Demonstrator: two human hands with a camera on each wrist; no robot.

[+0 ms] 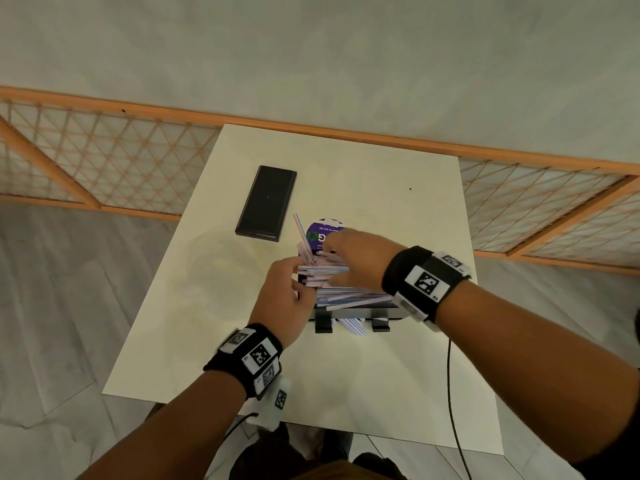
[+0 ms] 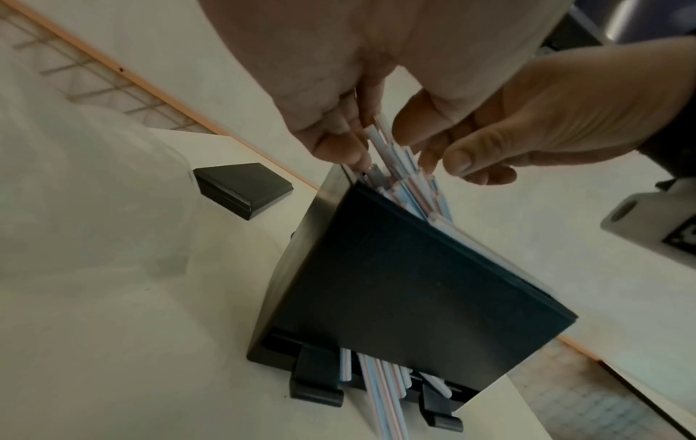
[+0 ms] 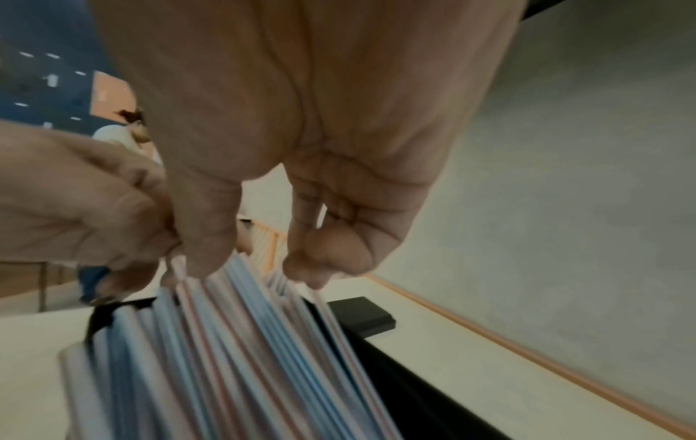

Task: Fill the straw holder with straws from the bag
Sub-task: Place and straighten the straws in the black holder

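Observation:
The black straw holder (image 1: 356, 311) stands mid-table, heaped with striped paper straws (image 1: 329, 271) that rise above its rim. My left hand (image 1: 301, 271) pinches the left ends of the top straws. My right hand (image 1: 332, 268) curls over the same bundle from the right. In the left wrist view my left hand (image 2: 361, 148) grips straw ends (image 2: 406, 178) above the holder (image 2: 395, 282). In the right wrist view my right hand (image 3: 256, 268) holds the straws (image 3: 233, 342) between thumb and fingers. A few straws (image 1: 351, 325) poke out of the bottom slot.
A black lid (image 1: 266, 202) lies at the back left of the white table (image 1: 398, 375). A crumpled clear plastic bag (image 2: 94, 178) lies left of the holder. A purple printed pack (image 1: 323, 233) sits behind it. A black cable (image 1: 450, 393) hangs at the right.

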